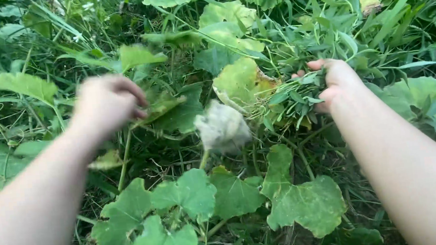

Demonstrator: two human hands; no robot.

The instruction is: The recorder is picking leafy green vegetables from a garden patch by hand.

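The scene is lit by soft, even daylight; no hard shadows are cast and no single light source can be told. Dimmer patches are seen low among the stems. The left hand (pixel 106 102) is smeared by motion blur, as is a pale clump (pixel 222 127) in the middle. The right hand (pixel 335 82) and the broad leaves (pixel 192 192) are rendered fairly sharp. No glare is seen.

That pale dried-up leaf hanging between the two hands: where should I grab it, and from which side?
Probably take the pale withered leaf low down, where it narrows to its stem, coming from the left with the left hand, which looks free. The right hand is full of pulled weeds, and broad green leaves crowd in from below.
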